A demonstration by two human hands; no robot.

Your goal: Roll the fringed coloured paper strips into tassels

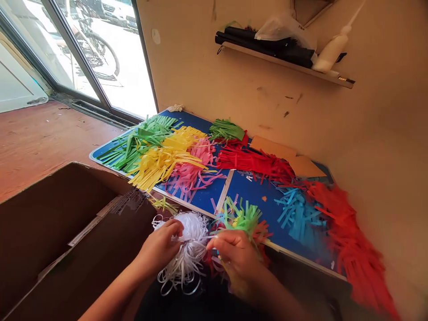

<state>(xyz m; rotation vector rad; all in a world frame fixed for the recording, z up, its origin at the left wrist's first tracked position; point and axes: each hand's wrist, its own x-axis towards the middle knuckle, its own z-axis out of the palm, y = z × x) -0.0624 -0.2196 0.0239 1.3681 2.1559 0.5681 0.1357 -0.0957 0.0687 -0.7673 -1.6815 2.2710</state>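
Dark clothing (200, 301): filling the bottom centre of the frame, showing beneath the white bundle (190, 227).
Left hand (162, 245): coming in from the lower left, curling its fingers and pinching at the bundle's looping strands.
Right hand (237, 256): reaching in from the lower right, pinching a thin white strand (210, 237) between thumb and fingers, stretching it across from the bundle.
White bundle: hanging in loose loops at the lower centre of the frame, in front of the table edge.
Mixed-colour bundle (245, 218): showing just behind the right hand, fanning out green and orange ends.
Table (205, 196): running across the middle of the frame, carrying green strips (133, 145), yellow strips (155, 165) and pink strips (190, 174) towards the left, red strips (256, 162) and blue strips (297, 211) towards the right.
Cardboard box (100, 236): standing open at the lower left.
Shelf (284, 64): jutting from the wall at upper right, holding black rolls (281, 50) and a pale bottle (331, 53).
Bicycle (95, 53): standing outside the glass, upper left.
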